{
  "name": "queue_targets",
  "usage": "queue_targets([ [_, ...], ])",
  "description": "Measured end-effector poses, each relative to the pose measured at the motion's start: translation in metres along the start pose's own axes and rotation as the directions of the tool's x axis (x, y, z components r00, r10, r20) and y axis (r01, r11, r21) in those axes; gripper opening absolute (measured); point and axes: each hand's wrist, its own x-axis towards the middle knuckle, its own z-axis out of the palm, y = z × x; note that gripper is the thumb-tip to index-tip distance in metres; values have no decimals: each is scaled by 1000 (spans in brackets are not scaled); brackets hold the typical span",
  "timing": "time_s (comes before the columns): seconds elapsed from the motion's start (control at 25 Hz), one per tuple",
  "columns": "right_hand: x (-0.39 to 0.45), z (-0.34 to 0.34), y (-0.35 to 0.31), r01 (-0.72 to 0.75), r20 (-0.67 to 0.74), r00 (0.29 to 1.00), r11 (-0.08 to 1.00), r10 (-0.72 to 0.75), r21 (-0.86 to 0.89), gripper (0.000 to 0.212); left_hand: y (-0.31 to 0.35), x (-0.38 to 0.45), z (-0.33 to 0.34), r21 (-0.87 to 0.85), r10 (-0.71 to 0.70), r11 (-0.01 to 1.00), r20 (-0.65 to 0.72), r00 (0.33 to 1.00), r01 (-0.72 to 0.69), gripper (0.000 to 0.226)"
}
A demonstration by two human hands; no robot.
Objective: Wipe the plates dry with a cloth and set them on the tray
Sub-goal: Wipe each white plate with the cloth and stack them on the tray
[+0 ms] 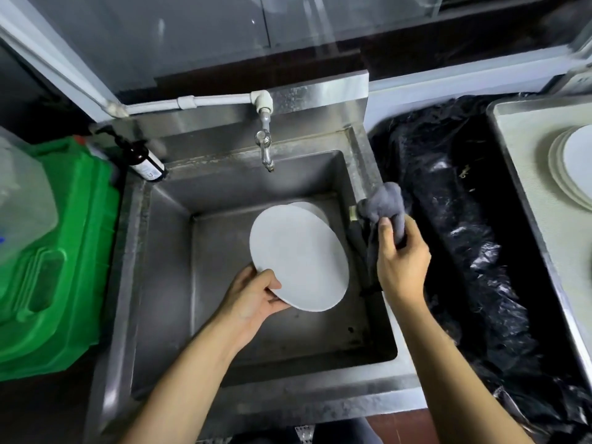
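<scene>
Steel sink (166, 283) under tap (266, 149). Left hand (256, 296) grips white plate (298, 257) by rim; right hand (400, 261) clutches grey cloth (381, 200). Tray (525, 174) with stacked plates (573, 165) at right.

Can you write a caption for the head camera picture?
Left hand holds a plate over the sink; right hand grips a cloth.

Dim overhead light, glare on sink rim (358, 145), soft blur, edges bowed.

No legible text anywhere; white label on dark pump bottle (143, 161) too blurred to read.
</scene>
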Motion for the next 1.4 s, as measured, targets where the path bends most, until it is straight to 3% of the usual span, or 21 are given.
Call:
queue_targets([
  [0.12,-20,28,-18,110,252,964,989,-83,-97,14,5,-6,11,2,22,1000,30,999,-22,30],
  [0.28,-35,37,-19,88,452,892,980,1,-177,59,11,-13,9,27,43,999,41,998,-44,31],
  [0.4,-37,41,-27,182,513,854,973,-85,-142,61,18,-20,1,53,58,997,68,996,-62,31],
  [0.64,-67,68,-83,119,527,826,976,-200,184,53,38,-36,-23,131,76,987,133,988,-94,33],
  [0.8,-91,82,-108,309,547,720,903,-428,299,52,38,-43,-37,138,91,984,175,980,-116,50],
  [0.88,-88,82,-102,322,531,760,927,-374,192,54,40,-46,-46,107,92,988,181,979,-112,48],
  [1.0,-84,78,-93,146,458,878,989,-140,23,58,42,-46,-56,93,85,990,197,977,-105,38],
  [1.08,-94,83,-98,95,476,871,992,-124,84,59,44,-46,-59,119,86,986,217,972,-114,38],
  [1.24,-117,95,-107,242,515,777,927,-362,286,54,47,-45,-63,124,90,985,244,966,-123,41],
  [1.32,-110,94,-105,195,503,809,946,-306,261,54,46,-46,-64,119,81,986,250,965,-113,40],
  [1.4,-107,92,-105,53,488,855,965,-176,256,50,46,-46,-64,130,74,985,267,961,-112,40],
])
